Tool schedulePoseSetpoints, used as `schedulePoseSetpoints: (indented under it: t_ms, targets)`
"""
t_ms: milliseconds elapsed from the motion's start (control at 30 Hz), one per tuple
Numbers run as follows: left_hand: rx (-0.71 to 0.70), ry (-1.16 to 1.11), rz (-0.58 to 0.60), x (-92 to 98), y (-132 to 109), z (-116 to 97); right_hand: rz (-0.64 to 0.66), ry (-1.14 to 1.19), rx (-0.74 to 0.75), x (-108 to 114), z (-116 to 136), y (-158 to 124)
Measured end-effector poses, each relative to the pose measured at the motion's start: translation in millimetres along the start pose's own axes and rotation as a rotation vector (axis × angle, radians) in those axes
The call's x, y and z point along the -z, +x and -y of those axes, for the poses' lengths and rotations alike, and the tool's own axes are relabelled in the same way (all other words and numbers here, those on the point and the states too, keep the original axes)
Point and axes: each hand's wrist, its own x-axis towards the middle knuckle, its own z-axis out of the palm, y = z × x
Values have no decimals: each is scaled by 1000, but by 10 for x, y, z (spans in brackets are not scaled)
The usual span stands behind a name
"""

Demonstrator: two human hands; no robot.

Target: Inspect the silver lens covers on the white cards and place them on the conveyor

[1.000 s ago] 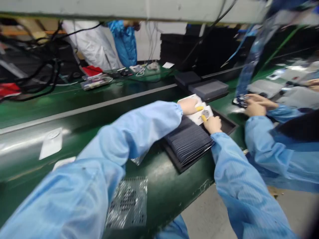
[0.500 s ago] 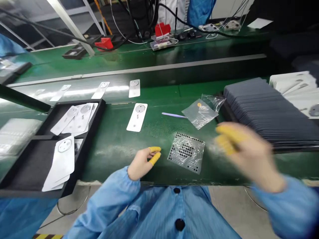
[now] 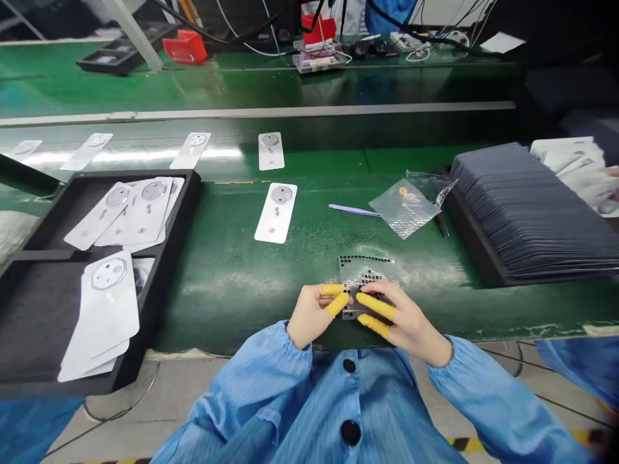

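Observation:
A clear plastic sheet dotted with small black round pads (image 3: 366,261) is at the bench's front, between my hands. My left hand (image 3: 318,310) is closed at its left edge, thumb and forefinger in yellow finger cots pinching it. My right hand (image 3: 403,319) reaches over the sheet from the right, its fingers bent inward, two in yellow cots. The hand covers part of the sheet and hides what lies between its fingertips. Beyond lie a white card with a round grey disc (image 3: 275,216), lilac tweezers (image 3: 354,210) and a clear bag with an orange dot (image 3: 405,209).
At left, a black tray (image 3: 186,216) holds several white cards. More cards (image 3: 271,151) lie in a row along the bench behind. To the right stands a tray of stacked dark grey sheets (image 3: 532,212), with white cards (image 3: 568,154) and another person's hand (image 3: 610,187) beyond.
My right hand has swept in from the right to the dotted sheet. My left hand has moved right onto the sheet's edge. The view has shifted slightly.

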Motion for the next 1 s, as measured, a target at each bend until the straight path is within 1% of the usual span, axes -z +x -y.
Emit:
schedulePoseSetpoints:
  t_ms: [67,133,200,267,367,467,567,633,700,767,800,833,867,900,933,967,1000]
  targets:
    - [12,-70,6,-15,12,28,-53,74,-93,0,57,96]
    - [16,-122,15,-21,9,34,-118,105,-126,-33,79,175]
    - [14,-151,23,-22,2,24,-120,91,-74,-89,68,216]
    - [9,-161,23,-19,-4,16,-64,60,-7,-148,32,210]
    - [-3,-155,19,-8,4,34,1,1,43,-224,-47,145]
    - [-29,-128,2,-5,37,90,-16,-54,76,-298,-129,80]
    - [-48,-90,-17,-42,63,140,-47,-71,91,-372,-184,68]
    - [-43,-81,-15,-74,56,134,-59,-50,31,-408,-209,98]
    - [-35,-42,11,-62,28,70,-91,-16,-81,-426,-231,148]
    - [-60,133,86,44,2,-60,-119,6,-160,-428,-246,192]
    - [-105,280,92,137,3,-144,-122,10,-168,-427,-249,205]
    - [-169,461,55,251,18,-232,-115,7,-158,-426,-250,210]
    - [-240,656,-38,377,51,-316,-105,1,-141,-426,-248,209]
    - [-302,844,-182,501,100,-389,-100,-9,-126,-427,-247,202]
    - [-324,1015,-317,612,161,-444,-105,-19,-117,-430,-247,192]
    - [-313,1157,-415,698,228,-476,-123,-28,-114,-433,-249,182]
    - [-283,1269,-455,750,292,-483,-147,-36,-115,-434,-254,173]
